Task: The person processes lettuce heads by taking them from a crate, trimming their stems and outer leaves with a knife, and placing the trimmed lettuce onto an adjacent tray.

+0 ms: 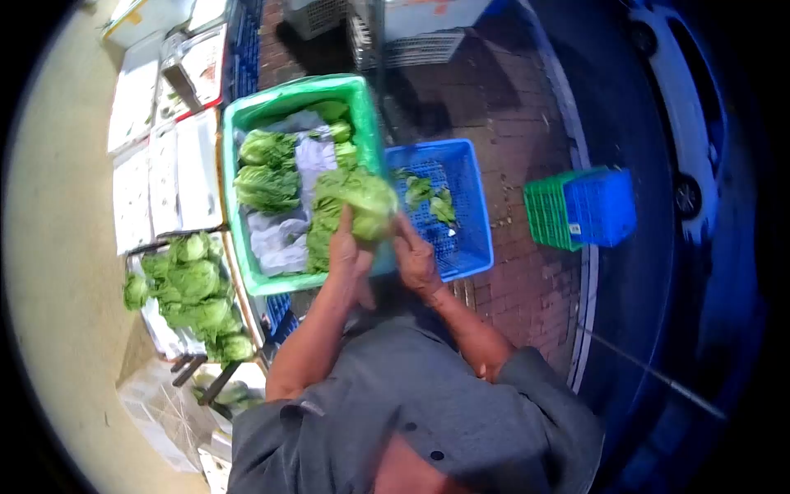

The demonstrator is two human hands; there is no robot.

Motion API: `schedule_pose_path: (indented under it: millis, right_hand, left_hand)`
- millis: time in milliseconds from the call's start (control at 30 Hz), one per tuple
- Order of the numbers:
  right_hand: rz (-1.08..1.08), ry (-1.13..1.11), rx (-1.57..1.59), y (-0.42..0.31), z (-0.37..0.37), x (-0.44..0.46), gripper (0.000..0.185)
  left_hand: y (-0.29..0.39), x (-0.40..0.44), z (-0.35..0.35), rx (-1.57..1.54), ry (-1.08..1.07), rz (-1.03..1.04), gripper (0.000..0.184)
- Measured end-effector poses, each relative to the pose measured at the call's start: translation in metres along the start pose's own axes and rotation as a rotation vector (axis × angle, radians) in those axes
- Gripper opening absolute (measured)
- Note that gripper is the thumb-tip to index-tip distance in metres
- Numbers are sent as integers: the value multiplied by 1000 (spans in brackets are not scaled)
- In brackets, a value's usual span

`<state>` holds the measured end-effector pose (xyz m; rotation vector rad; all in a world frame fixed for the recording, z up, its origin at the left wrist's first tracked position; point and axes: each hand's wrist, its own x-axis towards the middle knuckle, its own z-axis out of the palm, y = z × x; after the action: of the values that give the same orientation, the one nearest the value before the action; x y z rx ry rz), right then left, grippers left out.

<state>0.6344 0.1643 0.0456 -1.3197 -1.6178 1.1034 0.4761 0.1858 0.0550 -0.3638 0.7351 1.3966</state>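
Note:
A green leafy head of lettuce (372, 200) is held over the right side of a green-lined crate (233, 216). My left hand (349, 251) grips it from below, its thumb lying along the leaves. Closed fingers of my right hand (416, 262) press against the pale right end of the same head, somewhat blurred. Inside the crate, more lettuce heads (267, 189) lie on the left and along the back, among crumpled pale sheets (277, 243). Right beside it, a blue plastic basket (471, 206) holds a few loose leaves (441, 206).
Several lettuces (197, 288) are heaped on a stand at the left, below white foam boxes (197, 169). Green and blue baskets (601, 207) sit near the kerb at the right. A white car (687, 107) is beyond, and brick paving (527, 305) runs between.

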Motion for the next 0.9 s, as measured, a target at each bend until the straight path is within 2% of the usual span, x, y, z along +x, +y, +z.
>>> schedule_pose_path:
  millis: [33,67,133,200,233,300,367,433,500,567,600,633,667,733,767,800,833,900]
  right_hand:
    - [-34,-34,32,9,5,0,45]
    - [78,-49,44,1,6,2,46]
    - [-165,37,-136,18,7,6,48]
    - [43,69,-51,38,-6,-1,49]
    - [126,177,50,44,-13,-3,44]
    - [419,252,221,30,-44,5,37]
    - [792,424,456,31,-68,25,38]
    - [960,483,560,121,-111,20,40]
    - [978,445,398,134,-113,14,40]
    - [997,386,295,151,-117,8,41]
    - [1013,338,272,163,-119,6,42]
    - [1030,288,250,175,-119,6,42]
    - [1052,262,204,186,-118,5,43]
    - [1095,220,114,199,-110,9,45]
    - [1133,169,117,195,-104,15,45]
    - [1171,118,120,190,-97,19,45]
    - [1209,68,123,179,-87,23,44]
    - [1193,130,50,157,-65,26,46]
  left_hand:
    - [-3,8,-6,6,-7,19,47]
    - [-6,9,-3,8,82,64,43]
    - [-6,11,2,-73,79,114,44]
    - [-7,17,5,-142,22,147,45]
    - [-5,18,2,-164,-39,149,44]
    - [12,1,0,-109,-168,272,44]
    - [37,-21,-11,-75,-153,367,41]
    - [70,-58,-28,-79,-126,405,38]
    - [94,-91,-67,-103,-47,489,37]
    - [115,-122,-123,-137,206,500,37]
    - [126,-154,-129,65,483,622,38]
    - [129,-168,-167,-37,438,746,44]
    - [141,-183,-196,-112,739,629,48]
    - [155,-220,-238,-177,721,921,45]
    - [158,-225,-277,-87,753,1065,47]
    - [167,-242,-287,-5,785,1157,48]
    - [175,-248,-305,16,907,1209,46]
    - [188,-252,-335,96,1084,1238,51]
